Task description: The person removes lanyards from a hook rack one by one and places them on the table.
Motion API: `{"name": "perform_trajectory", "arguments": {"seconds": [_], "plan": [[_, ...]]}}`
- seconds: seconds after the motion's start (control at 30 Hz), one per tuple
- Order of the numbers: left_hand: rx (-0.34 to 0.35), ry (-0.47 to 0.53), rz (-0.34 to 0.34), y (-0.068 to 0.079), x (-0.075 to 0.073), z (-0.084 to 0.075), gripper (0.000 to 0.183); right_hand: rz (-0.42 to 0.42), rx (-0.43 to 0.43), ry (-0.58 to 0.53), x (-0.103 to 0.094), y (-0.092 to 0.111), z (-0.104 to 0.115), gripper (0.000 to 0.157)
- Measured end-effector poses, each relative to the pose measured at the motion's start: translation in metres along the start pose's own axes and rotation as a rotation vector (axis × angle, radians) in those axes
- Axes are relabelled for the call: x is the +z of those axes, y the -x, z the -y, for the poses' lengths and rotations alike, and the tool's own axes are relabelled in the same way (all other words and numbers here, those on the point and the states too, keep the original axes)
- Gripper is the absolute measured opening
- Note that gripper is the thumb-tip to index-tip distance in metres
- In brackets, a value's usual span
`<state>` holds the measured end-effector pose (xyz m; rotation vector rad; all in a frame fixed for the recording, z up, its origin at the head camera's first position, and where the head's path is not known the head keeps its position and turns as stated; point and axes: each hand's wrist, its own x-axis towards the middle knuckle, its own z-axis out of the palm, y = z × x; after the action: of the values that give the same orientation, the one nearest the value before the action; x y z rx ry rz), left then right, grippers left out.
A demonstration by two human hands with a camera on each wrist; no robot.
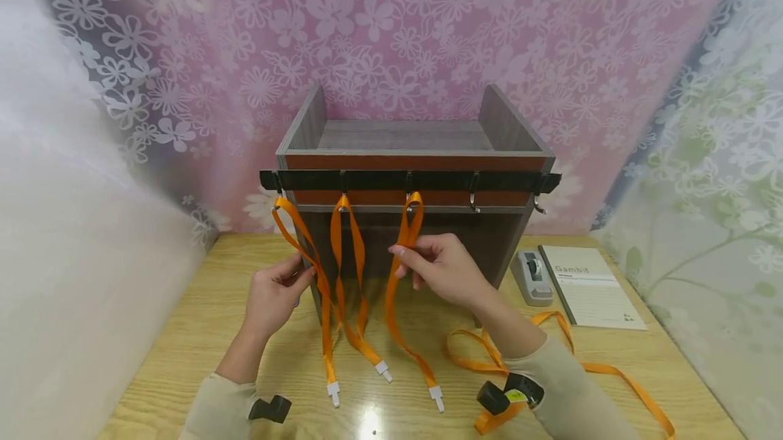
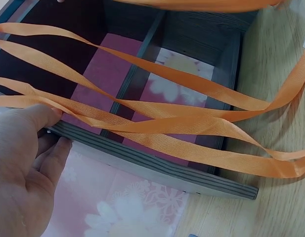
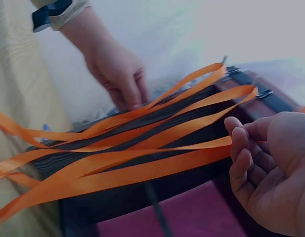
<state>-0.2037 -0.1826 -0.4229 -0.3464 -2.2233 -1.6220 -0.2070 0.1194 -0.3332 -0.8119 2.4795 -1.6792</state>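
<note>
Three orange lanyards with white clips hang from hooks of a black hook rail [image 1: 379, 181] on a grey wooden shelf unit [image 1: 510, 120]. My right hand [image 1: 443, 266] pinches the third lanyard [image 1: 396, 317] just below its loop, between thumb and fingers. On the left, my left hand [image 1: 273, 297] grips the front edge of the unit's side panel [image 2: 157, 155], thumb inside and fingers outside. Its thumb lies against the first lanyard [image 1: 324, 311]. Between the hands hangs the second lanyard [image 1: 361, 249]. The rail's two right hooks [image 1: 474, 202] hold nothing.
More orange lanyards [image 1: 630, 375] lie loose on the wooden table [image 1: 202, 331] beneath and beside the right forearm. A grey tape dispenser [image 1: 533, 278] and a notebook [image 1: 593, 287] lie right of the unit. A flowered wall [image 1: 391, 39] stands behind.
</note>
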Motion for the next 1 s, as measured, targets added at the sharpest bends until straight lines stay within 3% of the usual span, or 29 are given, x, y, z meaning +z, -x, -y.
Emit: {"name": "perform_trajectory", "arguments": {"seconds": [0.63, 0.83, 1.0], "plan": [[0.018, 0.001, -0.015, -0.001, 0.000, 0.002, 0.037, -0.058, -0.200, 0.004, -0.039, 0.030, 0.064, 0.017], [0.021, 0.005, -0.010, -0.003, 0.000, 0.004, 0.036, -0.044, -0.296, -0.047, -0.052, 0.036, 0.076, 0.016], [0.012, 0.013, -0.010, -0.001, 0.000, 0.005, 0.035, -0.035, -0.284, -0.033, -0.058, 0.044, 0.076, 0.017]]}}
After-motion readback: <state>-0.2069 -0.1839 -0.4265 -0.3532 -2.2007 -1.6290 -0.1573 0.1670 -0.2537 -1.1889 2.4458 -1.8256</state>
